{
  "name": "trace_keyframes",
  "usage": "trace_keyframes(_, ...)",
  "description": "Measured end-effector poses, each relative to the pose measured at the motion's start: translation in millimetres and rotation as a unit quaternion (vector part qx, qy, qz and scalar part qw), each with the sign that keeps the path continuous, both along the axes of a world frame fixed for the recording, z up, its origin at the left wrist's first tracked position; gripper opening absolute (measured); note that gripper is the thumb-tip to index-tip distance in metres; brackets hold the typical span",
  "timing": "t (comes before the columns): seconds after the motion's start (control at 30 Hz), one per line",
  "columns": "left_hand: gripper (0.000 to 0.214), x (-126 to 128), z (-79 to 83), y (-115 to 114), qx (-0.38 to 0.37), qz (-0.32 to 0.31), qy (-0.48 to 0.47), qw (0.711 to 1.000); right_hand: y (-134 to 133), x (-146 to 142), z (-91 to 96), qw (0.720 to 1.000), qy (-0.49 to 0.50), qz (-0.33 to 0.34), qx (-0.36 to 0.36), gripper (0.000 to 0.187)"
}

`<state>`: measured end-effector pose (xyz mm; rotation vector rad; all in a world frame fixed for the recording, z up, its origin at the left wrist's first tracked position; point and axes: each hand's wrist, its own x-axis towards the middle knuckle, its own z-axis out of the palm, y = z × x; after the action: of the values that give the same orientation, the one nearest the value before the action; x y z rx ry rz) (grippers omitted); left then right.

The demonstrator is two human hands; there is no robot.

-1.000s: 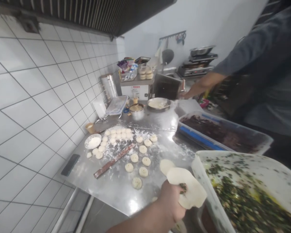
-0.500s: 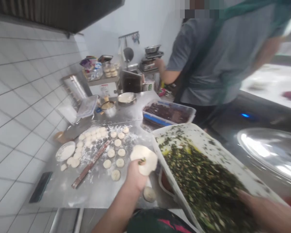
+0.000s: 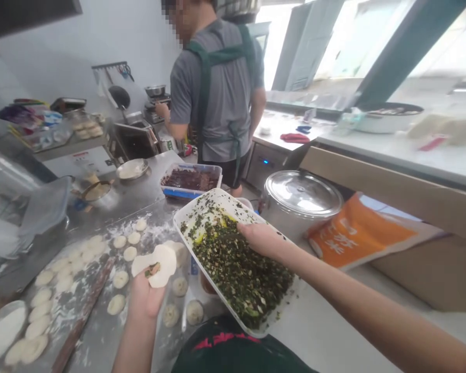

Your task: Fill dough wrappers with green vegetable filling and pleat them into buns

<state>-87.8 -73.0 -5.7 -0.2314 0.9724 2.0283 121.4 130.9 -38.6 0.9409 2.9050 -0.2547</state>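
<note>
My left hand (image 3: 146,294) holds up a flat round dough wrapper (image 3: 166,261), with a small dab of filling (image 3: 152,269) on it near the thumb. Over a white tray (image 3: 190,210) of chopped green filling (image 3: 241,269), my right hand (image 3: 254,237) is closed with its fingertips down at the greens. Whatever those fingers grip is hard to make out; something dark lies beside them. Several filled, pinched buns (image 3: 194,312) rest on the steel table around my left hand. Farther left are floured dough pieces (image 3: 77,259) and a wooden rolling pin (image 3: 86,313).
A plastic box of dark paste (image 3: 190,180) stands beyond the tray. To the right are a lidded metal pot (image 3: 303,192) and an orange bag (image 3: 357,233). A bowl of flour (image 3: 3,329) sits at lower left. A co-worker (image 3: 223,98) stands behind the table, facing away.
The view has swung to the right. My right hand has shifted from the tray's near right part to its upper middle. My left hand still holds the wrapper.
</note>
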Motion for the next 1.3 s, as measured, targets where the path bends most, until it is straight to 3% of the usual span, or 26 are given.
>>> trace_keyframes(0.23, 0.041, 2.8, 1.3, 16.0, 0.017, -0.041, -0.031, 0.999, -13.7, -39.9, -25.0, 0.994, 0.041, 0.093, -0.047, 0.026)
trace_keyframes(0.43, 0.032, 9.8, 1.3, 33.0, -0.008, -0.080, -0.043, 0.996, -34.3, -38.2, -30.5, 0.984, 0.015, 0.156, -0.082, 0.028)
trace_keyframes(0.6, 0.026, 21.0, -1.4, 48.7, -0.046, -0.102, -0.050, 0.992, -34.4, -22.5, -21.7, 0.985, -0.006, 0.130, -0.115, 0.029)
trace_keyframes(0.7, 0.026, 26.7, -1.4, 55.4, -0.041, -0.104, -0.045, 0.993, -32.6, -8.9, -17.6, 0.977, 0.020, 0.095, -0.190, 0.023)
trace_keyframes(0.83, 0.026, 30.9, -0.8, 62.0, -0.004, -0.121, -0.044, 0.992, -31.6, 12.4, -12.6, 0.933, 0.078, 0.057, -0.346, 0.021)
trace_keyframes(0.93, 0.027, 33.7, -3.7, 65.6, 0.004, -0.120, -0.054, 0.991, -29.5, 29.2, 1.4, 0.905, 0.135, 0.030, -0.402, 0.018)
trace_keyframes(1.17, 0.027, 63.9, -13.9, 74.0, 0.019, -0.170, -0.090, 0.981, -36.7, 50.7, 44.9, 0.900, 0.217, -0.082, -0.370, 0.019)
trace_keyframes(1.3, 0.027, 87.1, -5.9, 79.1, 0.078, -0.229, -0.133, 0.961, -60.7, 43.9, 37.9, 0.928, 0.294, -0.095, -0.209, 0.027)
